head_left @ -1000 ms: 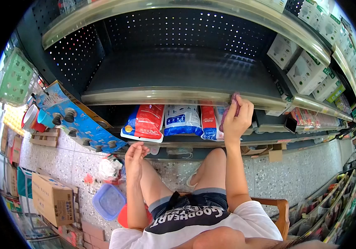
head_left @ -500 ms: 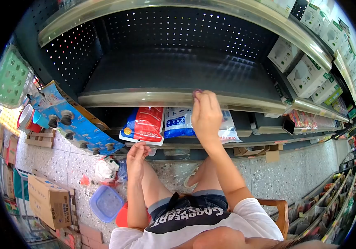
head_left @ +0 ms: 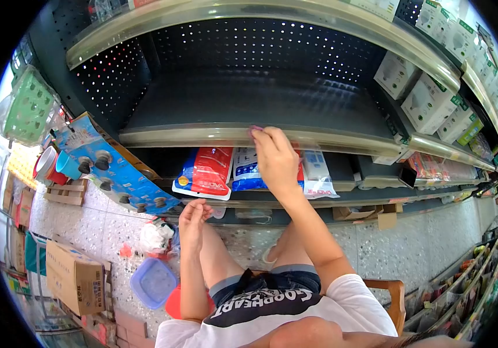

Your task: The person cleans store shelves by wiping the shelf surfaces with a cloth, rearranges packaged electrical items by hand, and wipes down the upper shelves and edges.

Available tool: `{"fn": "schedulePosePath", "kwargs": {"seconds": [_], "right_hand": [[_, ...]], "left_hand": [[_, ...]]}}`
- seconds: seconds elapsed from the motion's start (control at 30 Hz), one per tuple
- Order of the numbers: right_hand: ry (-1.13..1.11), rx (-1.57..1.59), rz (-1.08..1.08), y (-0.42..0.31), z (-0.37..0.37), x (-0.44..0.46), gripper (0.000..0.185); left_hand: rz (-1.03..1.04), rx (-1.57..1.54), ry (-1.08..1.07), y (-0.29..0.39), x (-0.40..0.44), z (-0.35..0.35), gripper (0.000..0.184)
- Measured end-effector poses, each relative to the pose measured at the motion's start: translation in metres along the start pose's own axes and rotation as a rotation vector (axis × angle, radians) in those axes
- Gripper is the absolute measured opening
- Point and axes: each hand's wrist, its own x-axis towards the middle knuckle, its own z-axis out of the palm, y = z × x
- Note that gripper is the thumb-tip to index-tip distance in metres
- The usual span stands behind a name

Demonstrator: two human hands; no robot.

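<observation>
My right hand (head_left: 275, 162) is closed on a small purple wad (head_left: 255, 129), perhaps cloth, pressed to the clear plastic strip (head_left: 185, 137) along the front edge of a dark metal shelf (head_left: 243, 95). Much of the wad is hidden by my fingers. Down and to the left, my left hand (head_left: 192, 223) has its fingertips pinched together; what they hold, if anything, cannot be made out. Just above it, a red and blue plastic packet (head_left: 211, 168) lies on the lower shelf. A blue and white packet (head_left: 243, 165) and a whitish packet (head_left: 317, 174) lie to its right.
White bulb boxes (head_left: 429, 103) stand on the right shelf. A blue display board with dark knobs (head_left: 115, 165) leans at the left. On the speckled floor are a clear bluish tub (head_left: 153, 283) and a cardboard box (head_left: 72, 278). A wooden chair arm (head_left: 397, 301) is behind me.
My right hand has slid left along the shelf strip with the purple wad. My left hand stays pinched in about the same place. The view has shifted slightly.
</observation>
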Motion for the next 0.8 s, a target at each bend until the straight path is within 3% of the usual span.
{"fn": "schedulePosePath", "kwargs": {"seconds": [0.37,0.57,0.8], "right_hand": [[0.212,-0.160,0.144,0.047,-0.049,-0.028,0.017],[0.383,-0.246,0.204,0.048,-0.024,-0.039,0.016],[0.330,-0.170,0.122,0.020,0.009,-0.039,0.015]], "left_hand": [[-0.013,0.011,0.044,0.004,-0.005,-0.002,0.019],[-0.028,0.014,0.040,0.000,-0.002,-0.007,0.020],[-0.035,-0.001,0.031,-0.002,0.000,-0.012,0.021]]}}
